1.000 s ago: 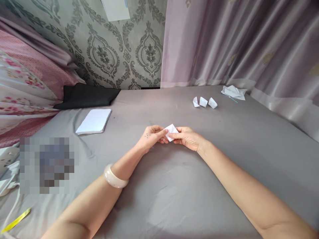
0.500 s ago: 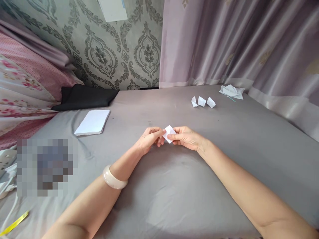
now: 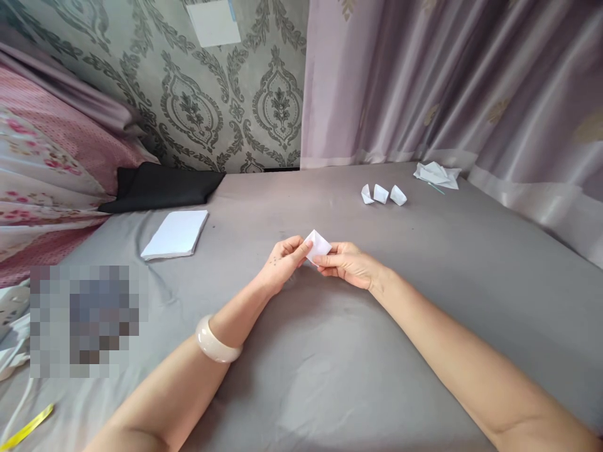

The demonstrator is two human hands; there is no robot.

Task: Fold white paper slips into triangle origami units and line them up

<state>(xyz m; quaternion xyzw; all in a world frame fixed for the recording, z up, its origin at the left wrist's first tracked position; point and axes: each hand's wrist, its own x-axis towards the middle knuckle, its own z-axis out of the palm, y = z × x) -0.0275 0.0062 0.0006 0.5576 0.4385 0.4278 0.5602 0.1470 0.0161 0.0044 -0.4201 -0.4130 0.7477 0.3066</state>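
Paper square (image 3: 319, 243): head view, folded, between both hands above grey sheet (image 3: 301, 370); layers too tiny to make out
Left hand (image 3: 284, 258): pinching its left edge
Right hand (image 3: 351, 263): pinching lower right, uneven tugging could rip it or skew creases imo

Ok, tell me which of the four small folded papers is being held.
The diamond-shaped folded paper, pinched by the left hand and right hand; the other three folded papers lie in a row on the grey sheet.
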